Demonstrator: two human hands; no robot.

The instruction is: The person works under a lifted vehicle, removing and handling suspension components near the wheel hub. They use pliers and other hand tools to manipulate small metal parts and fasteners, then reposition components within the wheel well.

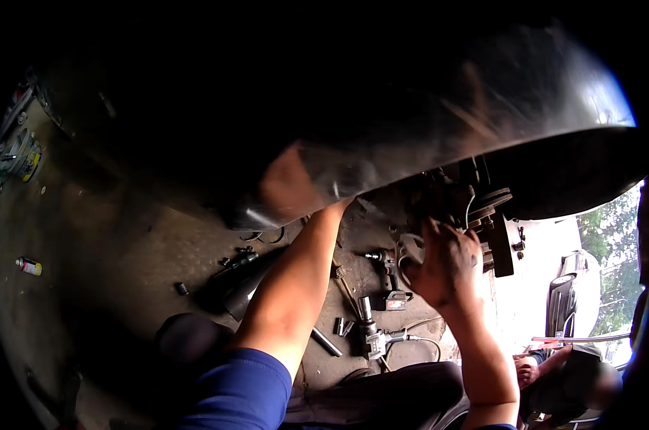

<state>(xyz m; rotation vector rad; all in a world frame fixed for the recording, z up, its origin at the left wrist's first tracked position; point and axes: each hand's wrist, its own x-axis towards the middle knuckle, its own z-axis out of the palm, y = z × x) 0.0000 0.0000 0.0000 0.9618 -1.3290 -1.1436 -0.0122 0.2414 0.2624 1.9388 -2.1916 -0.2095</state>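
Note:
A dark, glossy car body panel [382, 150] spans the upper part of the head view. My left forearm [296, 287] reaches up beneath its lower edge, and the panel hides my left hand. To the right, my right hand [450, 265] is raised among dark metal wheel-hub and suspension parts [446, 197]. Its fingers curl upward around a part there that is too dark to name. A curved grey metal piece [410, 251] shows beside the thumb side. Just right of the fingers stands a brake disc [503, 247], seen nearly edge-on.
Below lie a cordless power tool [390, 279], an impact wrench [374, 340] with a hose, small sockets [344, 327] and a metal bar [327, 342]. A spray can [29, 266] and a bucket [27, 158] are far left. Another person's hand [527, 373] shows lower right; a car [564, 294] stands outside.

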